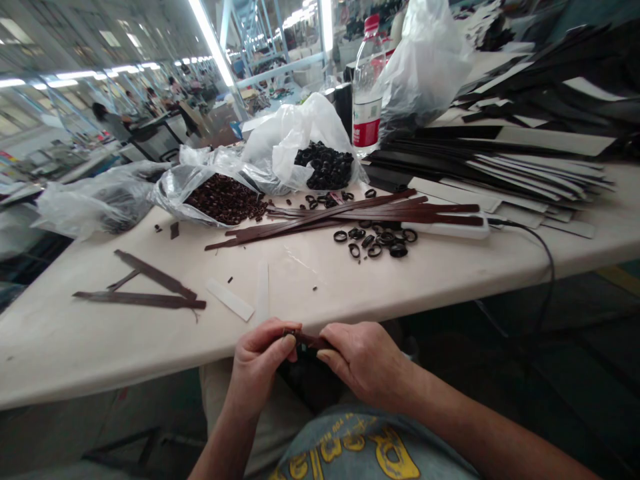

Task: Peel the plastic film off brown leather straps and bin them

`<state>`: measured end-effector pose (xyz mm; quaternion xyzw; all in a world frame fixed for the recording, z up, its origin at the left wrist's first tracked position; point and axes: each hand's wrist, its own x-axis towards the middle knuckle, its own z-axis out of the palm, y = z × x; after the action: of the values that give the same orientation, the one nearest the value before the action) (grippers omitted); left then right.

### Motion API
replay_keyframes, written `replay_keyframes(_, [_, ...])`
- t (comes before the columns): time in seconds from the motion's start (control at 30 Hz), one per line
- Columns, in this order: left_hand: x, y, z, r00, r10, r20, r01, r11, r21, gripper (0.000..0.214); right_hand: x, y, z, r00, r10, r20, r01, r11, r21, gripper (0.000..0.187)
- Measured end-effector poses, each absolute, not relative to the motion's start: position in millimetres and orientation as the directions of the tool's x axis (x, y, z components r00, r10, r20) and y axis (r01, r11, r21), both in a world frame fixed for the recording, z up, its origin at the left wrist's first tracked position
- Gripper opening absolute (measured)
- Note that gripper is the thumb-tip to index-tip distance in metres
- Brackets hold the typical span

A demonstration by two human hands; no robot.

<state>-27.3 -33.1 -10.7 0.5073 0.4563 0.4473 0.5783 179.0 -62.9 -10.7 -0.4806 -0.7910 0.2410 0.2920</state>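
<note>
Just in front of the table's near edge, a short stretch of dark brown strap [311, 341] shows between my two hands. My left hand [263, 357] pinches its left end between thumb and fingers. Around the other end my right hand [363, 360] is closed, and the rest of the strap is hidden there. On the table [280, 293] beyond lie more brown straps [340, 215] in a crossed bundle. Several black rings [385, 240] are scattered beside them. Further left rest a few separate brown straps [145, 300], and white strips [230, 299] lie nearer my left hand.
Plastic bags of brown small parts [223, 199] and black small parts [325, 165] stand at the back. A bottle with a red cap [367, 93] rises behind them. Stacked black and white strips [525, 167] fill the right. A cable [547, 257] hangs over the front edge.
</note>
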Motion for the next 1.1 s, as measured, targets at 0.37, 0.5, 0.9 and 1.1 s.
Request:
replay_keyframes(0.37, [-30, -36, -12, 0.266, 0.96, -0.089, 0.033, 0.083, 0.996, 0.013, 187, -67, -14, -0.399, 0.907, 0.135, 0.477, 0.331, -0.814, 0.027])
replay_keyframes(0.5, [-31, -37, -14, 0.264, 0.96, -0.098, 0.026, 0.094, 0.995, 0.012, 183, -70, -20, -0.401, 0.905, 0.142, 0.571, 0.368, -0.734, 0.029])
replay_keyframes(0.9, [-27, -49, -25, 0.317, 0.929, -0.19, 0.006, 0.199, 0.98, 0.019, 177, -69, -12, -0.519, 0.846, 0.121, 0.477, 0.404, -0.78, 0.022])
replay_keyframes(1.1, [-41, -47, -28, 0.196, 0.966, -0.171, -0.049, 0.184, 0.982, 0.018, 186, -78, -17, -0.468, 0.884, 0.011, 0.609, 0.332, -0.72, 0.016])
